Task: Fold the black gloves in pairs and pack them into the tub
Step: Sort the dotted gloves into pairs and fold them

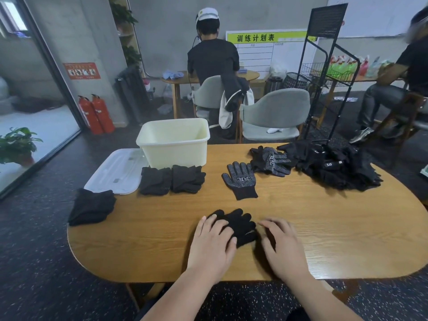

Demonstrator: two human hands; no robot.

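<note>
Left hand (212, 239) presses with flat fingers on the black glove pair (239, 224). Right hand (281, 244) lies relaxed and empty just right of it. The gloves run near-to-far, fingertips far. The tub (176, 154) stands far-left, nearer the left hand.

Glove (239, 224) partly under left hand (212, 242)

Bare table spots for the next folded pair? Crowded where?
Bare: front-left table, between the folded pair at its left edge and left hand; front-right, between right hand and glove pile. Crowded: before the tub, two folded pairs and lid.
</note>
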